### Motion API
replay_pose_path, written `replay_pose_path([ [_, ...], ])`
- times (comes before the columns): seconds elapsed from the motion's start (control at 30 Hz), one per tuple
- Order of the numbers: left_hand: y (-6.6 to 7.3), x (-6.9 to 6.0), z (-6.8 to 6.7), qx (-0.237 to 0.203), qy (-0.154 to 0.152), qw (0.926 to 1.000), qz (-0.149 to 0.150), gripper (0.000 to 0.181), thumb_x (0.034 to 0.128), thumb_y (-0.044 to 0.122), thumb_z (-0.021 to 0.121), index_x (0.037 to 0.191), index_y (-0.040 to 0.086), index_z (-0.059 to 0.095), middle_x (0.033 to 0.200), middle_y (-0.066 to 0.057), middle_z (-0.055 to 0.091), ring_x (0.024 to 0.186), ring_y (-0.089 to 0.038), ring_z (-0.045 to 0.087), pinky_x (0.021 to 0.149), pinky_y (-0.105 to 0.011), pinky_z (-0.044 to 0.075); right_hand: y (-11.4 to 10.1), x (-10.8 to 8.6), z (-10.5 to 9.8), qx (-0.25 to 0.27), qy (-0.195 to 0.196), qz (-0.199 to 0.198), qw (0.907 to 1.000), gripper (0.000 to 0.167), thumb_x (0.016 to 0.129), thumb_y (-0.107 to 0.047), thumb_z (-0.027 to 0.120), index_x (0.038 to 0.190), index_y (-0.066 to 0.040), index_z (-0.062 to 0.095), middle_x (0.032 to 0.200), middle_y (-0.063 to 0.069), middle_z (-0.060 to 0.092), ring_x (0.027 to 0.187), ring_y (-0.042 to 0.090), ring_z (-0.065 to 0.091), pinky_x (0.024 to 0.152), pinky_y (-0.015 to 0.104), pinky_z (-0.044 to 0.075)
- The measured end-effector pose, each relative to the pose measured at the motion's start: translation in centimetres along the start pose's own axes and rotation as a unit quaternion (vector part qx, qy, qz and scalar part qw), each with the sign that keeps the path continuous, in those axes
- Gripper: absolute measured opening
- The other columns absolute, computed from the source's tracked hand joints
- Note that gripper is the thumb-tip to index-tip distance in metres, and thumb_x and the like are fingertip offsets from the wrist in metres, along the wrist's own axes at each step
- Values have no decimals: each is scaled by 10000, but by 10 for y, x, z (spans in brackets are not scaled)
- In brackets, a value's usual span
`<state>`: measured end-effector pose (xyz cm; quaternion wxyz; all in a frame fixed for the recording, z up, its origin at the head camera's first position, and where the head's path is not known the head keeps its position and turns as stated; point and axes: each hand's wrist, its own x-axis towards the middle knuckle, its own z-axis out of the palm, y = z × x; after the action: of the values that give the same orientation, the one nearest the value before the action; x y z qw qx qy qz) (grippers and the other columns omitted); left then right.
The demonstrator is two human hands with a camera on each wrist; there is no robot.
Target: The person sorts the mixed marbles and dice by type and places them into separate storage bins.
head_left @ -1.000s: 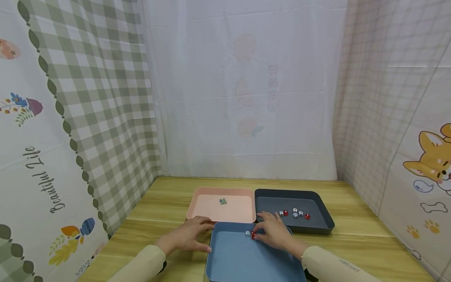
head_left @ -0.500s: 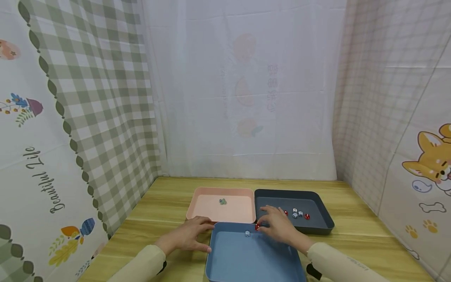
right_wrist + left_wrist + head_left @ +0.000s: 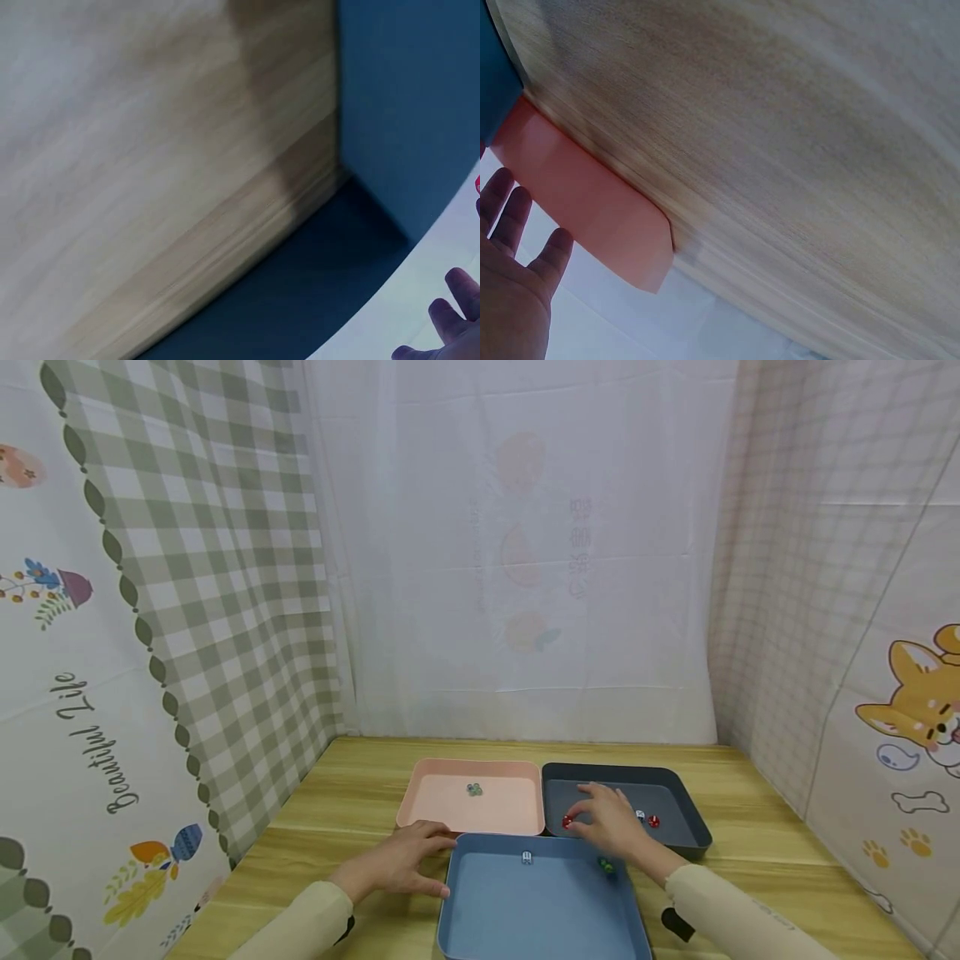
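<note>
My right hand [image 3: 611, 820] is over the dark grey tray [image 3: 600, 771], pinching a red die [image 3: 567, 821] between thumb and finger. That die also peeks in at the right edge of the right wrist view. My left hand [image 3: 405, 858] lies at the left side of the blue tray [image 3: 540, 910], fingers relaxed and holding nothing. Inside the blue tray are a white die [image 3: 527, 857] at the back and green dice [image 3: 606, 866] at the right. A white die [image 3: 640, 816] and another red die [image 3: 654, 821] show in the dark tray; my hand hides other dice there.
The pink tray [image 3: 435, 810], with small green dice [image 3: 474, 789] in it, stands behind the blue one and against the dark tray. All sit on a wooden table [image 3: 352, 785]. Cloth hangs on the left [image 3: 262, 568], back and right sides.
My right hand has lifted the red die from the blue tray and carried it right and away, over the dark tray. Green dice in the blue tray are now uncovered. The left hand stays put.
</note>
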<state>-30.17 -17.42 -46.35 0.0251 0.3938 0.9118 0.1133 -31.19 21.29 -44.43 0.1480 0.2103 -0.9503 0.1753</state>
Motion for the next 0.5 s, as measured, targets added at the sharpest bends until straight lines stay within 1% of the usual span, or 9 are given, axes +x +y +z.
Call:
replay_pose_path([
  [0.1,1,0,-1,-12,-9,10000,-4,784,854,686,618,1439,171,532,1497,-99,425,1376,-271,381,1067,-536,362,9,-1,-1,-36,17,110,9999,35,824,-177,806,856,-176,791,1318,242,573,1278,463,464,1021,740,245],
  [0.3,2,0,-2,-27,-29,10000,-10,778,859,670,627,1439,160,531,1496,-109,424,1374,-276,383,1071,-534,360,29,-2,-5,-185,43,251,9995,92,850,-217,785,868,-127,795,1312,255,575,1295,493,432,1010,753,240],
  [0.4,2,0,-1,-26,-18,10000,-16,772,860,657,639,1439,158,532,1495,-111,425,1374,-277,384,1072,-531,360,41,-2,-8,-266,31,416,9988,83,865,-210,768,859,-132,793,1317,266,567,1292,500,423,1012,754,230],
  [0.5,1,0,-1,-6,13,10000,-8,767,859,650,647,1436,157,535,1493,-110,427,1373,-277,385,1072,-531,360,53,-1,-11,-392,26,654,9971,65,861,-199,764,880,-145,795,1330,271,557,1287,493,420,1018,746,221],
])
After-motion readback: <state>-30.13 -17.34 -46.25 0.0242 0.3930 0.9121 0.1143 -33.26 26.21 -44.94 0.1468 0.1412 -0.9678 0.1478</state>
